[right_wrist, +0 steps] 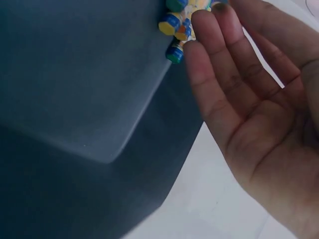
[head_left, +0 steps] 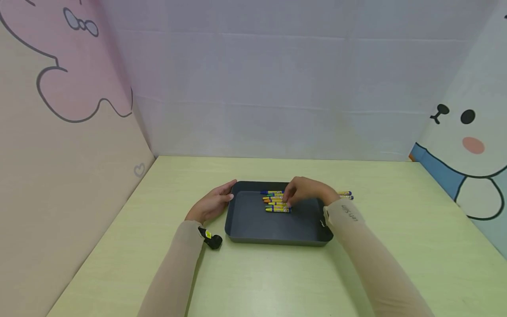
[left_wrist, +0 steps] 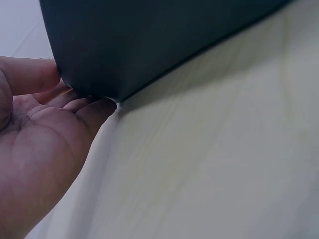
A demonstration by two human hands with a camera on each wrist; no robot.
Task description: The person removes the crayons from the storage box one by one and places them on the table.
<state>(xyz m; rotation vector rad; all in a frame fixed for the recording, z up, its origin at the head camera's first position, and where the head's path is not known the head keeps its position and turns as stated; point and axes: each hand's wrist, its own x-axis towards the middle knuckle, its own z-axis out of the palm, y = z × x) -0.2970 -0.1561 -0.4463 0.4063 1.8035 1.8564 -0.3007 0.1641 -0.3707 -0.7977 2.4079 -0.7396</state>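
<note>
A dark grey rectangular tray (head_left: 253,226) lies on the table, with several crayons (head_left: 278,210) in yellow wrappers side by side in its upper middle. My left hand (head_left: 211,203) grips the tray's left far corner. In the left wrist view, the thumb of that hand (left_wrist: 45,129) lies against the tray wall (left_wrist: 124,45) and its fingers tuck under the edge. Bent down over the crayons, my right hand (head_left: 303,190) has its fingertips at their right ends. In the right wrist view, crayon ends (right_wrist: 174,52) show beside the fingers (right_wrist: 204,74); I cannot tell whether a crayon is pinched.
A few more crayons (head_left: 345,193) lie on the table right of the tray, partly behind my right wrist. The pale yellow table (head_left: 253,281) meets a white cloth backdrop (head_left: 253,97) at the back. Cartoon-printed panels (head_left: 79,154) stand at both sides.
</note>
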